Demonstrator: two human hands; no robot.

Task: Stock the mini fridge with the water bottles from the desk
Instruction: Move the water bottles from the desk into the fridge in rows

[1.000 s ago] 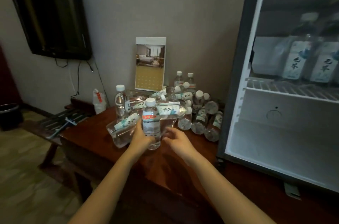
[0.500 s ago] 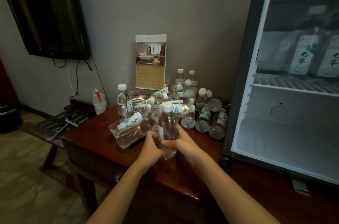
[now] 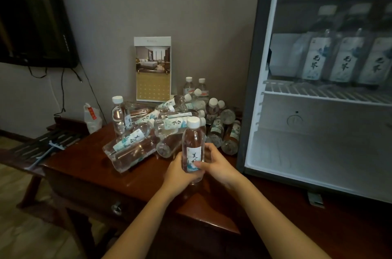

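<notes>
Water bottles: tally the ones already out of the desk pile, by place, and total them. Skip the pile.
Held bottle, gripped by left hand and right hand: 1
Shelf bottles, upright on the wire shelf of the mini fridge: 3 in view; the frame edge cuts the row
Total: 4

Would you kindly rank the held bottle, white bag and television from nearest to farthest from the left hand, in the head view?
1. The held bottle, gripped in the left hand.
2. The white bag, farther left by the wall.
3. The television, wall-mounted upper left.
</notes>
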